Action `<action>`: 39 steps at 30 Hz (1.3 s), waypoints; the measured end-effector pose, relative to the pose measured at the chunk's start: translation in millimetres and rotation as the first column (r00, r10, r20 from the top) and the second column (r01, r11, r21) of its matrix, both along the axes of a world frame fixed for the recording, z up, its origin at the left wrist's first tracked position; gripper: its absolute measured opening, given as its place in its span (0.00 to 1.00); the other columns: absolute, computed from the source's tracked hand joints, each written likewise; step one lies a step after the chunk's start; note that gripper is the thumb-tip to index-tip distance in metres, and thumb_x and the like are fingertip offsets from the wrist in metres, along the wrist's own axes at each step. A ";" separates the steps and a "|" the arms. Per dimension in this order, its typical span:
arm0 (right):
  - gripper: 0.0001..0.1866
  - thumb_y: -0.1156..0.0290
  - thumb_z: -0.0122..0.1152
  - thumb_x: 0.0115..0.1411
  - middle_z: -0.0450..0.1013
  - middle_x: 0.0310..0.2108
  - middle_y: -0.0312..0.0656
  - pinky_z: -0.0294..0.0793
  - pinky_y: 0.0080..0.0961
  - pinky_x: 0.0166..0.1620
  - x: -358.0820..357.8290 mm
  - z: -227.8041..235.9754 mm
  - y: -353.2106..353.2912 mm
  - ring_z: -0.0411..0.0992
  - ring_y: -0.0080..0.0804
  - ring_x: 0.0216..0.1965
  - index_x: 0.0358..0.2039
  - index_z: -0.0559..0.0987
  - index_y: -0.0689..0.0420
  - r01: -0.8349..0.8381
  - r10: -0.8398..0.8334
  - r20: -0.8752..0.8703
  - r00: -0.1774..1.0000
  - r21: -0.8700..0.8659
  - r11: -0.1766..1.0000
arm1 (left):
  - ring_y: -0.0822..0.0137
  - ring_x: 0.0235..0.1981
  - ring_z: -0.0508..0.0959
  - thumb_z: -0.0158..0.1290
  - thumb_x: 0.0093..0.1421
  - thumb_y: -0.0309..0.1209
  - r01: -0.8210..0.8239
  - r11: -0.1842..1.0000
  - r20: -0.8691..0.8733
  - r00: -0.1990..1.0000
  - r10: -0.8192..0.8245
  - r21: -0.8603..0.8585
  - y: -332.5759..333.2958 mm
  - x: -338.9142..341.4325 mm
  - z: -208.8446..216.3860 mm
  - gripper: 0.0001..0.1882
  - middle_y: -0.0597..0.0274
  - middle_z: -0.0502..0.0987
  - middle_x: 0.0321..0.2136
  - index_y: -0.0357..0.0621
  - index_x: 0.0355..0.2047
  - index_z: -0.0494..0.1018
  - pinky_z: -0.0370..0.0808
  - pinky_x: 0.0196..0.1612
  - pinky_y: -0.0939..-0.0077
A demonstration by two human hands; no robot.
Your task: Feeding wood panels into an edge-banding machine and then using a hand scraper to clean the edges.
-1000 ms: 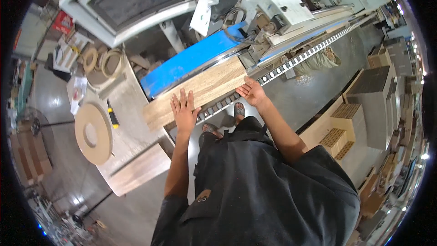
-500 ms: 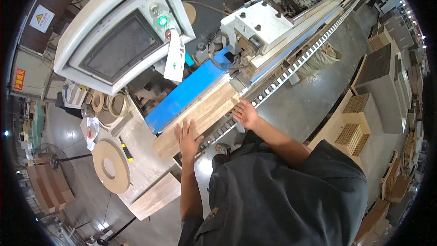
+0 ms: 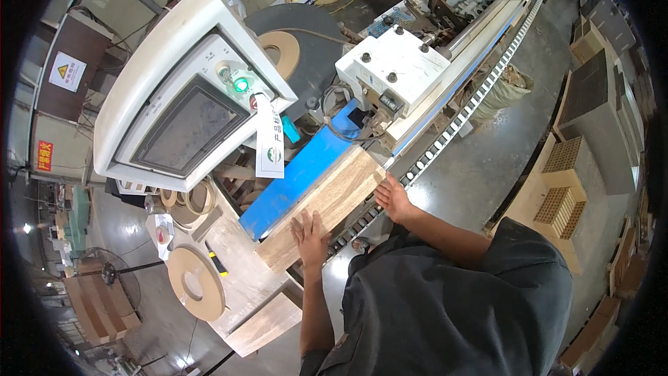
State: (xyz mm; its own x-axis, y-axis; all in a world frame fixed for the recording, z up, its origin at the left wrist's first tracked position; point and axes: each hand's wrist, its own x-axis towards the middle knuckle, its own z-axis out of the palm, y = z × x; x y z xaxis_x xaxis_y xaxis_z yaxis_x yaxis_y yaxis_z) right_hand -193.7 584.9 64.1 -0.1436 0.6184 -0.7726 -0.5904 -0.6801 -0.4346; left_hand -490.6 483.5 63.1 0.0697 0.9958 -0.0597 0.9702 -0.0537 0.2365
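A light-brown wooden board (image 3: 334,198) lies along the blue guide (image 3: 299,184) of an edge-banding machine. My left hand (image 3: 310,238) rests on the board's top near its lower-left end, with fingers spread. At the other end, my right hand (image 3: 394,199) is against the board's front edge and corner, its palm partly turned up and its fingers slightly bent. Neither hand is wrapped round anything. Just past the board's far end stands the machine's white head block (image 3: 393,66).
A control panel (image 3: 188,125) with a green-lit button overhangs the left; a white tag (image 3: 270,143) dangles from it. On the worktable (image 3: 254,285) lie a banding roll (image 3: 177,282) and a yellow-black knife (image 3: 218,264). A segmented track (image 3: 480,90) runs far right. Cartons (image 3: 591,111) stand right.
The whole view has shifted, so the machine, board and hands appear lower and farther right. Both hands stay at the board, which shows no clear movement along the guide.
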 end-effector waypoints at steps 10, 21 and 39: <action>0.59 0.26 0.53 0.63 0.59 0.75 0.52 0.54 0.38 0.76 60.5 -26.6 40.7 0.60 0.43 0.73 0.76 0.56 0.66 0.040 -0.040 0.039 0.998 -0.009 0.999 | 0.24 0.74 0.50 0.64 0.60 0.48 0.037 0.997 -0.041 0.999 -0.034 0.072 35.5 62.0 -8.1 0.47 0.46 0.49 0.79 0.53 0.76 0.59 0.50 0.76 0.35; 0.52 0.32 0.53 0.67 0.46 0.81 0.47 0.42 0.43 0.78 99.1 -33.0 50.7 0.48 0.47 0.79 0.80 0.50 0.50 0.118 -0.135 0.078 0.988 0.193 0.974 | 0.28 0.74 0.55 0.64 0.61 0.51 0.049 0.999 -0.124 0.991 -0.046 0.021 96.2 152.7 -6.9 0.47 0.51 0.50 0.79 0.58 0.77 0.58 0.44 0.78 0.41; 0.50 0.27 0.66 0.53 0.74 0.56 0.33 0.59 0.29 0.70 38.6 0.9 53.7 0.70 0.33 0.59 0.63 0.74 0.56 0.151 -0.187 -0.334 0.924 -0.129 0.980 | 0.41 0.66 0.72 0.65 0.62 0.49 -0.420 0.867 -0.025 0.903 0.429 -0.267 -119.6 -58.5 56.5 0.38 0.48 0.76 0.63 0.39 0.66 0.70 0.57 0.72 0.36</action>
